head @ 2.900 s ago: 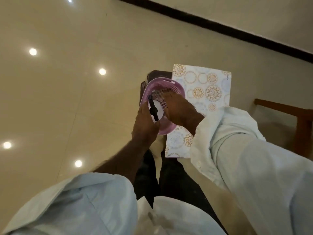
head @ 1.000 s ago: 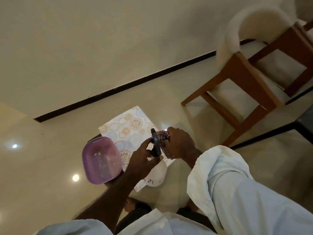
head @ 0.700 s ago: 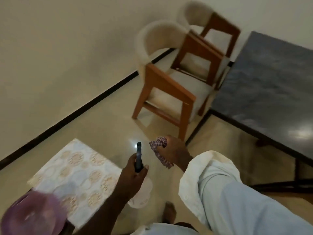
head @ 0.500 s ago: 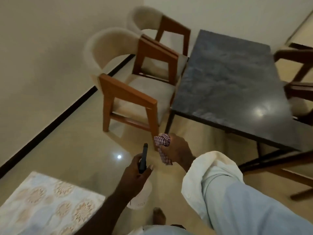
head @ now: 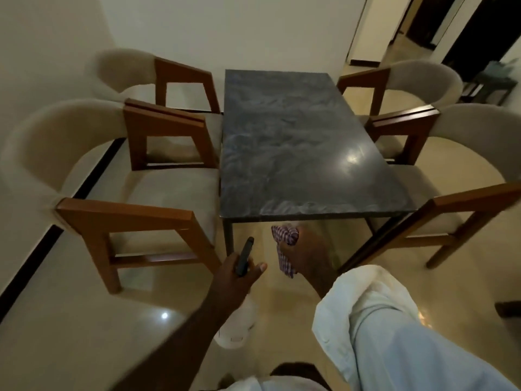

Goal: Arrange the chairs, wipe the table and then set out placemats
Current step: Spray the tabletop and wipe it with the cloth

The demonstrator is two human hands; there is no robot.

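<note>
Dark marble table [head: 296,142] — two wooden chairs [head: 169,190] flanking each side.

Glossy beige floor [head: 84,342], cream wall [head: 253,29], dark doorway [head: 479,32]

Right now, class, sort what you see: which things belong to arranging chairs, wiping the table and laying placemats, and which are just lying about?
For the job: table, four chairs, cloth in the right hand, spray bottle in the left hand. No placemats in view.

Lying about: side table at far right, something blurred on it.
</note>
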